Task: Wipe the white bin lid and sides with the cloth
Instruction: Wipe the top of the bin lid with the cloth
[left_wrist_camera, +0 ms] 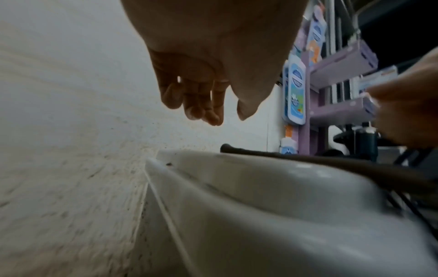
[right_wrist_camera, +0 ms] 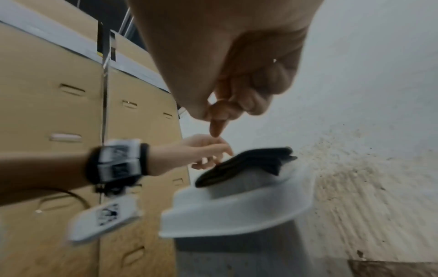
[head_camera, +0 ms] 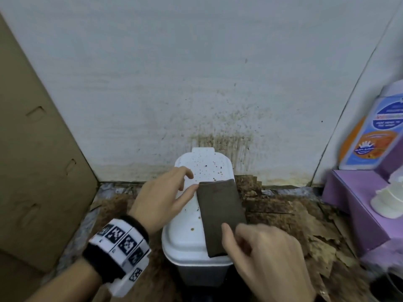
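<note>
While seen from the head view, the folded cloth (head_camera: 221,216) lies on the white bin lid (head_camera: 192,236), right half, long axis toward the wall (head_camera: 196,73). Left wrist view: left hand (left_wrist_camera: 213,61) fingers loose, grip empty. Right wrist view: right hand (right_wrist_camera: 237,75) fingers curled, holding nothing.

Cloth (head_camera: 220,216) hiding lid's (head_camera: 187,234) right side, bottle (head_camera: 375,127) cropped at edge, label unreadable

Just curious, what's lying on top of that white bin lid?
A folded dark cloth lies along the right side of the white bin lid. Brown specks dot the bare part. Whatever dirt sits under the cloth is hidden.
</note>
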`<action>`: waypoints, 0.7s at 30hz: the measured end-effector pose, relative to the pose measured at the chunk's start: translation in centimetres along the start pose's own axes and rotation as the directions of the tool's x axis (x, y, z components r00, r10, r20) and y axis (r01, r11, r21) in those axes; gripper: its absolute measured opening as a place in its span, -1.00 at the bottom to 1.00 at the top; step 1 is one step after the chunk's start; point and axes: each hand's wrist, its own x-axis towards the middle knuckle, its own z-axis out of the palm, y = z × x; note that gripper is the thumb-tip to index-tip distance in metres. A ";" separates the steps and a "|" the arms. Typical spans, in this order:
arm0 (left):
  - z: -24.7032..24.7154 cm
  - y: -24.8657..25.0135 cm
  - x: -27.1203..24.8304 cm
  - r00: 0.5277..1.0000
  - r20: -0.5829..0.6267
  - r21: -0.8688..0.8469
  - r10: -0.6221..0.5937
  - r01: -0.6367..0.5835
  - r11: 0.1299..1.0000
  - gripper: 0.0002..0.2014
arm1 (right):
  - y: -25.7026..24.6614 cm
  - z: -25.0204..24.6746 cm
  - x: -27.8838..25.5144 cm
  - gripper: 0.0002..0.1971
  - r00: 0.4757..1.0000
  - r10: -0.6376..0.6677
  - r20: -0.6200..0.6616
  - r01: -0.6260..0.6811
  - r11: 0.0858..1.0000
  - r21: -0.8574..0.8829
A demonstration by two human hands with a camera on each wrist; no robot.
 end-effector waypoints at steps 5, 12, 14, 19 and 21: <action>0.6 -0.1 -4.6 0.987 -0.024 -0.164 -0.161 0.155 0.974 -0.53 | 1.9 3.1 1.8 -0.57 0.964 -0.185 0.190 0.155 0.974 0.163; 2.7 -0.3 -8.1 0.926 0.154 -0.318 -0.345 0.377 0.870 0.00 | 1.2 6.0 1.5 -0.27 0.897 -0.122 0.426 0.106 0.993 0.060; 3.0 0.3 -8.5 0.921 0.169 -0.319 -0.352 0.389 0.864 0.10 | 0.7 6.0 1.6 -0.27 0.898 -0.092 0.430 0.091 0.996 0.022; 3.1 0.9 -8.8 0.926 0.177 -0.376 -0.335 0.378 0.846 0.11 | 0.3 6.2 2.4 -0.18 0.892 -0.066 0.447 0.105 0.992 -0.064; 3.4 0.4 -9.0 0.936 0.196 -0.369 -0.291 0.345 0.863 0.19 | 0.7 6.0 3.3 -0.16 0.867 -0.063 0.494 0.114 0.991 -0.074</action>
